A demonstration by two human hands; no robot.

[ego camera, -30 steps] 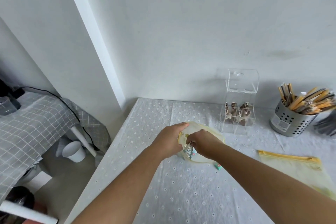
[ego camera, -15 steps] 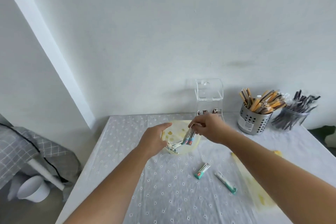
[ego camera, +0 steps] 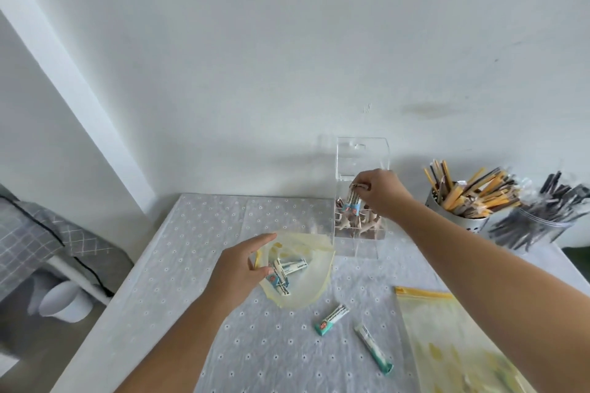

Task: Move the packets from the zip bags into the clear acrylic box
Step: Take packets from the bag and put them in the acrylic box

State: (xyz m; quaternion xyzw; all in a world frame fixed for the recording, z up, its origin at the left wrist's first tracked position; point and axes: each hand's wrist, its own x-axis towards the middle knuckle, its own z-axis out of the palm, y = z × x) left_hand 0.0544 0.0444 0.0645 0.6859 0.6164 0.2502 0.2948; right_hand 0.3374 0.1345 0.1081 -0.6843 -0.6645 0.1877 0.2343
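Observation:
My left hand (ego camera: pixel 238 271) grips the rim of an open yellow-edged zip bag (ego camera: pixel 306 284) on the table; several white and blue packets (ego camera: pixel 289 268) lie inside it. My right hand (ego camera: pixel 381 193) pinches a small bunch of packets (ego camera: pixel 351 206) upright over the top opening of the clear acrylic box (ego camera: pixel 360 153), whose lid stands raised. Brown packets sit in the box's lower compartments. Two teal-tipped packets (ego camera: pixel 332 319) (ego camera: pixel 373 348) lie loose on the cloth. A second zip bag (ego camera: pixel 447 338) lies flat at the right.
A perforated metal cup of yellow and brown sticks (ego camera: pixel 463 201) and a cup of dark sticks (ego camera: pixel 536 220) stand right of the box. The table (ego camera: pixel 191 233) has a white eyelet cloth and meets the wall behind. A grey checked cloth (ego camera: pixel 28 233) and white cup (ego camera: pixel 65 303) lie left, below table level.
My right hand lifted a bunch of packets out of the zip bag and carried it right and back to the acrylic box. Left hand stays on the bag rim. The camera view shifted right.

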